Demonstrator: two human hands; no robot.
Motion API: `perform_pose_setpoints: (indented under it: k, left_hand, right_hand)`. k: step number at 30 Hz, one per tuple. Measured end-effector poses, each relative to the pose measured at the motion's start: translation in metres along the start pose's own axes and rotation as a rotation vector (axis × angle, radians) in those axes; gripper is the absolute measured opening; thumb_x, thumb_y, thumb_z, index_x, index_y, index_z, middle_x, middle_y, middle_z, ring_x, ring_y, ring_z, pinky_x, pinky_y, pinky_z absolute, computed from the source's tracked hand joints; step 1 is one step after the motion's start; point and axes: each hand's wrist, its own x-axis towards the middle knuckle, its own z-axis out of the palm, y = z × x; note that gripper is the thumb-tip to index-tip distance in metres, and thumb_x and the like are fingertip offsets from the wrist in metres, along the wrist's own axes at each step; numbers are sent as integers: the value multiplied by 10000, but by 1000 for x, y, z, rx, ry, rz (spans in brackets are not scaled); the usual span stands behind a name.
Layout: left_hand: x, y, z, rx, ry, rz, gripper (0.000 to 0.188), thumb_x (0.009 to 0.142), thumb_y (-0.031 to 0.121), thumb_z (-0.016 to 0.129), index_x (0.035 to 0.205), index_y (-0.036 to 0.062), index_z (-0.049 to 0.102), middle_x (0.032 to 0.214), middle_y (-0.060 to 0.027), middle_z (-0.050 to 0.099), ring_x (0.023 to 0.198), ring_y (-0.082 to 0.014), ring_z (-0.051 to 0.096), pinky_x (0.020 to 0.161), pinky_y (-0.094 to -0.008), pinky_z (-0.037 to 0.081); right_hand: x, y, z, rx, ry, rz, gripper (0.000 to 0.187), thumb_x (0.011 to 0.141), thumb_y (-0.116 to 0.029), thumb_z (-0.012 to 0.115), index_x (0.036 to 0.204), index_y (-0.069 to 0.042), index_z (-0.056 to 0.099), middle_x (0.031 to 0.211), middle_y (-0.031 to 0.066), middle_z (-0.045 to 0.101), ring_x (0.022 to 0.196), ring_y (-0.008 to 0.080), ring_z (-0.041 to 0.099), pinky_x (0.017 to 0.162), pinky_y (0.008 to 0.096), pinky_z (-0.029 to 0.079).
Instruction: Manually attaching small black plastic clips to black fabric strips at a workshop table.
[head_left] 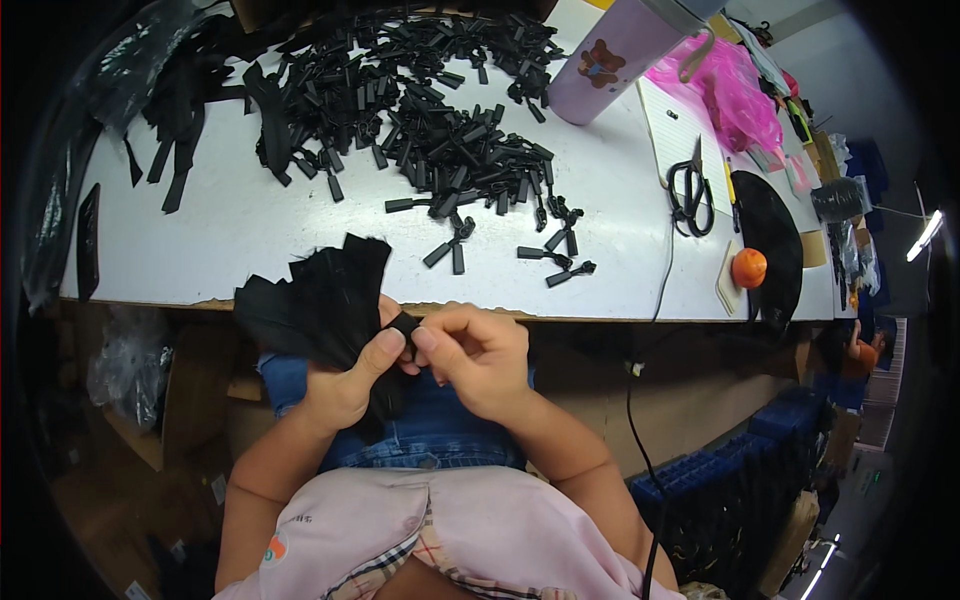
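Observation:
My left hand (345, 390) is closed on a fanned bundle of black fabric strips (315, 300), held over my lap by the table's front edge. Thumb and fingers of my right hand (485, 360) pinch the end of a short black strip (404, 323) that sticks out beside my left thumb. Whether a small fitting is also between the fingertips cannot be seen. Beyond the hands, a large heap of small black tabs with clip-like ends (460, 150) covers the table. A few loose tabs (560, 255) lie nearer to me.
More black strips (178, 130) lie at the far left beside clear plastic (140, 70). A purple tumbler (610, 75) stands behind the heap. To the right are black-handled scissors (690, 195) on a notepad, a pink bag (725, 95) and an orange fruit (749, 268). A cable (640, 430) hangs below the table edge.

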Motion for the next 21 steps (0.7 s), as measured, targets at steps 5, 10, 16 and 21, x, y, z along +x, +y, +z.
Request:
perform_pose_setpoints:
  k: [5,10,16,21]
  left_hand:
    - [-5,0,4,126,55,-38,143,827,121,519,918,20,480,773,-45,509,627,-89,504,532,-213,438]
    - [-4,-5,-1,767,-49,550,236,669,13,630,892,50,565,768,-66,509,626,-168,512,531,-246,424]
    - [-4,-9,8,-95,42,-65,206,852,156,483,963,-4,413,655,-82,487,582,-150,519,579,-308,490]
    - [0,-5,10,-171,176,-183,215,803,154,545,921,8,441,760,-61,449,570,-138,505,548,-290,499]
  right_hand:
    - [2,2,-4,-413,-5,-334,26,760,2,553,748,25,556,646,45,544,522,57,491,444,161,374]
    - [-7,16,-15,141,-2,100,54,778,-21,543,755,24,561,640,20,551,518,70,515,454,170,393]
    - [-10,-8,-39,-1009,317,-724,259,644,56,582,896,-7,583,707,87,554,575,173,509,496,261,409]
    - [-14,-34,-96,-1673,538,-559,256,672,64,554,919,-1,567,864,111,529,680,251,481,608,317,420]
